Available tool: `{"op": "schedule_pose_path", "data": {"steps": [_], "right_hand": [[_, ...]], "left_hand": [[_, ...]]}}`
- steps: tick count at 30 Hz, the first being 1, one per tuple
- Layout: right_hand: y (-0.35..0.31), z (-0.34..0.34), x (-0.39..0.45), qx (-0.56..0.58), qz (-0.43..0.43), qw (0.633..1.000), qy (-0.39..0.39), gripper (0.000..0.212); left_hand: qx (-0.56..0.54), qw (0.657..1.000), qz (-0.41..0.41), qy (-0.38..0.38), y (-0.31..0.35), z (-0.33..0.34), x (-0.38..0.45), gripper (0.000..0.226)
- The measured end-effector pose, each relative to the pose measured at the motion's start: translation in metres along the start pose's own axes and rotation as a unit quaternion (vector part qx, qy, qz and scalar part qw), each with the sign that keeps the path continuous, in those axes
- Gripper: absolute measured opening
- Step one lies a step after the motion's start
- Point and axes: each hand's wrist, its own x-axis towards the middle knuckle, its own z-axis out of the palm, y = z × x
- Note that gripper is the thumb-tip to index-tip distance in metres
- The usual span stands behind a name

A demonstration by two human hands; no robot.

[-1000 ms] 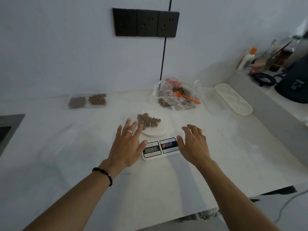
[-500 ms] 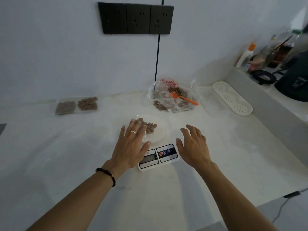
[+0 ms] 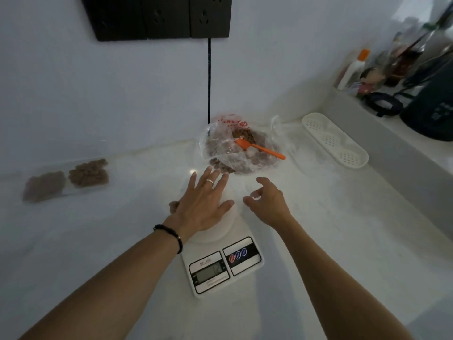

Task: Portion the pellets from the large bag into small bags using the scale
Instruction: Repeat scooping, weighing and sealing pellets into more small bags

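A: White counter (image 3: pixel 343 241), head view only. Scale (image 3: pixel 221 263) at 6 o'clock, large bag (image 3: pixel 232 148) at 12 with the orange scoop (image 3: pixel 259 148) in it.

B: Hands?

A: Left hand (image 3: pixel 203 204) flat over the scale's dish (image 3: pixel 215 231), fingers straight, gripping nothing. Right hand (image 3: pixel 267 202) loosely curled, empty, nearer the scoop, I'd say; handle points to 4 o'clock.

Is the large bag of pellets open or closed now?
Open. The large bag lies with its mouth spread, and the orange spoon rests in the pellets with its handle sticking out.
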Motion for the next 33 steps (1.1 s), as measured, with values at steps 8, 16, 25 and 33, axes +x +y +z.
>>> {"op": "schedule_pose_path", "data": {"steps": [8, 16, 25, 33], "right_hand": [[-0.023, -0.020, 0.004, 0.128, -0.055, 0.990, -0.027, 0.013], [-0.057, -0.046, -0.004, 0.165, -0.133, 0.975, -0.064, 0.007], [-0.095, -0.065, -0.024, 0.108, -0.251, 0.958, -0.089, 0.022], [-0.127, -0.085, -0.042, 0.007, -0.364, 0.927, -0.088, 0.037]], "left_hand": [[-0.166, 0.984, -0.015, 0.064, -0.002, -0.026, 0.010, 0.067], [-0.392, 0.898, -0.118, 0.160, 0.004, -0.088, 0.009, 0.016], [-0.457, 0.867, -0.138, 0.141, 0.008, -0.137, -0.027, 0.007], [-0.464, 0.856, -0.168, 0.153, 0.013, -0.159, -0.051, 0.008]]}}
